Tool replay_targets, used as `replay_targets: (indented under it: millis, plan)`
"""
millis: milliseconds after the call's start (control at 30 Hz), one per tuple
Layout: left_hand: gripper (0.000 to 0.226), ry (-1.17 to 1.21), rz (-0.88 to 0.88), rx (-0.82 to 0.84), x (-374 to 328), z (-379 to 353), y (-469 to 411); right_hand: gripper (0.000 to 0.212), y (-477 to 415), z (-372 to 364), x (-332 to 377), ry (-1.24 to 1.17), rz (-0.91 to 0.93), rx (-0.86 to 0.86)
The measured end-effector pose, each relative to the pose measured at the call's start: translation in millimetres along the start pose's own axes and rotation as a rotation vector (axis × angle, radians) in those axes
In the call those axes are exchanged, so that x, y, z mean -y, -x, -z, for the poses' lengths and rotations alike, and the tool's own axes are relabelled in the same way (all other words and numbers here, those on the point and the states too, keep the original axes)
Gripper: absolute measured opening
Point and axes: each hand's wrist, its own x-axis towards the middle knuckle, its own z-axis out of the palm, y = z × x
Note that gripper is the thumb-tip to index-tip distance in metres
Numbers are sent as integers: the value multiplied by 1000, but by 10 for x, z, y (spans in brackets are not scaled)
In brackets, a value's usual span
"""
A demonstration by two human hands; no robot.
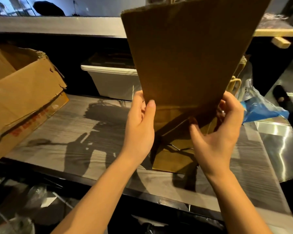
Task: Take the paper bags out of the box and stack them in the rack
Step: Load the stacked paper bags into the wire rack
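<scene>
Between both hands' curled fingers (231, 103), a flat brown paper bag (184, 56) stands upright, long axis vertical, serrated mouth up, folded base down. Left hand (139, 125) pinches the lower left edge; right hand (216, 137) grips the lower right.

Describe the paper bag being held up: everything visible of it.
The paper bag is plain brown kraft paper, folded flat, held roughly upright above the grey shelf, saw-toothed mouth edge up, folded base flap down. No print or handles show on it. The left hand pinches its lower left edge, thumb on the near face; the right hand grips its lower right edge.
</scene>
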Motion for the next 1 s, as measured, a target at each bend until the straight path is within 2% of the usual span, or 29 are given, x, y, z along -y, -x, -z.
replay_targets:
  millis: [167, 500, 633, 867, 1000]
  plan:
    - [23, -2, -27, 15, -103, -59, 71, 73, 124, 1, 62, 59, -22, -68]
    - [36, 21, -77, -1, -182, -125, 232, 87, 469, 1, 346, -279, -310, 2]
    - [42, 23, -86, 19, -96, -196, 256, 82, 381, 31, 253, -282, -291, -27]
    - [51, -142, -50, 45, 262, -304, 97, 68, 261, 6, -41, -260, -309, -72]
    - [70, -226, -62, 67, 419, -302, 166, 62, 393, -69, -168, -244, -373, -58]
